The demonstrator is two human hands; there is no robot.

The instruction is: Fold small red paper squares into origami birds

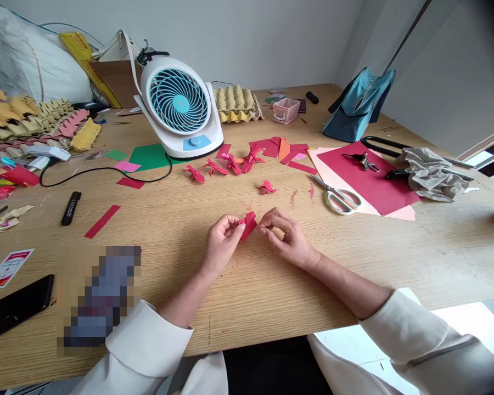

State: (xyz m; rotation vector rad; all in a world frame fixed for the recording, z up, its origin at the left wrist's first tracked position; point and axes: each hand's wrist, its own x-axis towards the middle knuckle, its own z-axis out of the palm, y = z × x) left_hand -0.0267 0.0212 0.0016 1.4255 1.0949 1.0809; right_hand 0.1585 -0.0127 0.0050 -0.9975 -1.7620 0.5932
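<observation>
A small folded piece of red paper is pinched between the thumb and fingers of my left hand, a little above the table. Just right of it, my right hand has its fingers curled and the tips drawn close together at the paper's edge. Whether those tips grip anything I cannot make out. Beyond my hands sits a small folded red paper figure. Several more folded red figures stand in a row behind it, in front of the fan. Scissors with light handles rest to the right.
A white fan stands at the back, its black cord running left. Red sheets lie at right near a blue bag. At left are a red strip, a black marker and a phone.
</observation>
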